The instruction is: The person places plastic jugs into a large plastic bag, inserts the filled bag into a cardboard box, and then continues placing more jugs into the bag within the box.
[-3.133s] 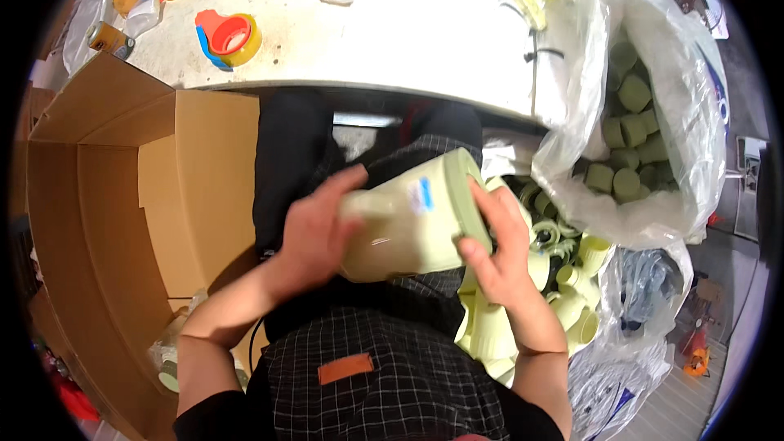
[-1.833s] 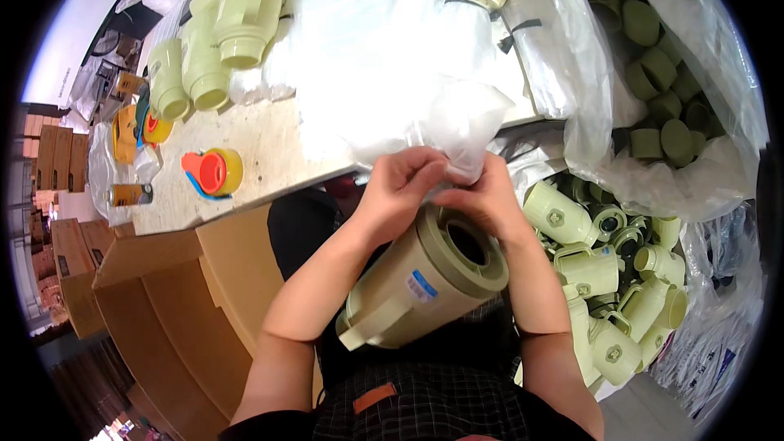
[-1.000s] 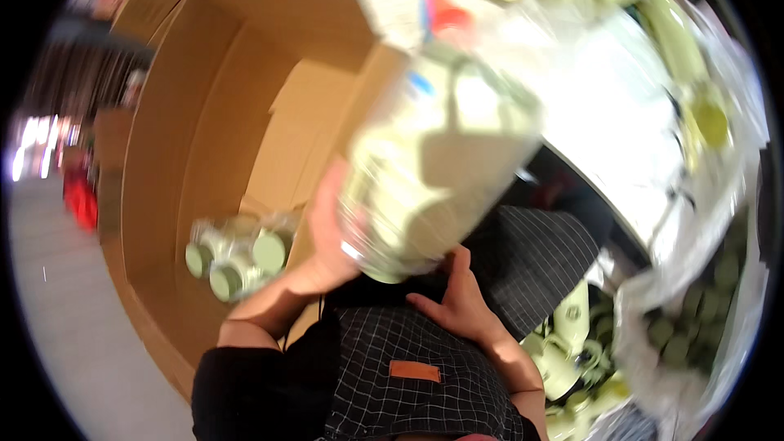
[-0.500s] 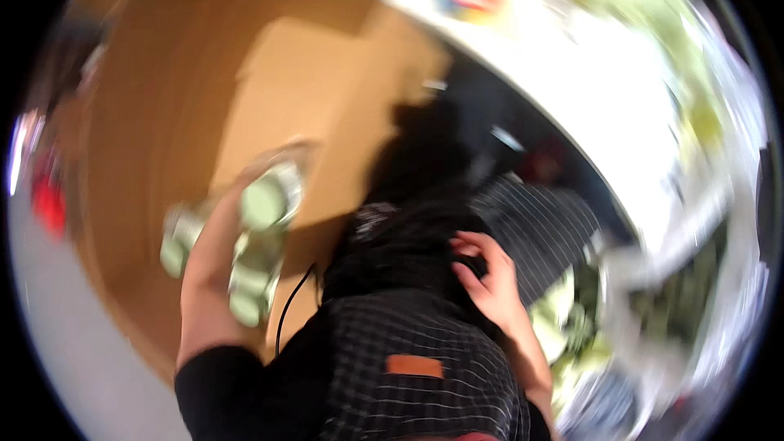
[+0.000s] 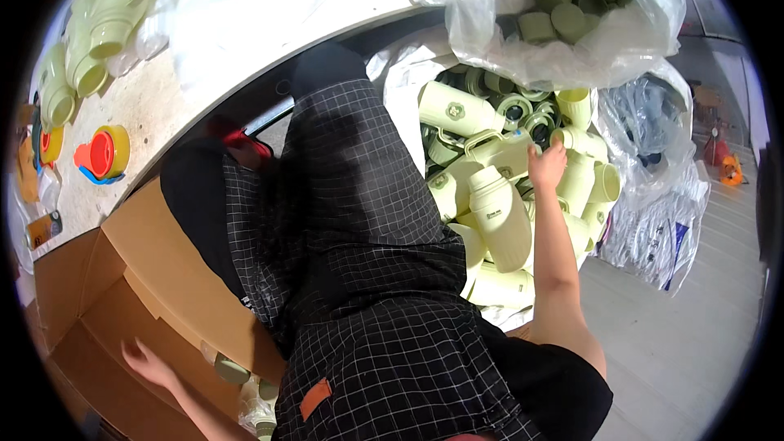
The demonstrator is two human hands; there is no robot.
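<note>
Flasks [image 5: 500, 224], many unwrapped, crowd around the curled right fingers [image 5: 536, 157], whose hold I cannot tell; the left fingers [image 5: 142, 351] spread empty over the carton [image 5: 188, 260], a few bagged flasks [image 5: 233, 371] to their right.

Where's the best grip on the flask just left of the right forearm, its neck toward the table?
Probably the neck, from above with the right hand: the flask narrows there, and nothing covers it.
</note>
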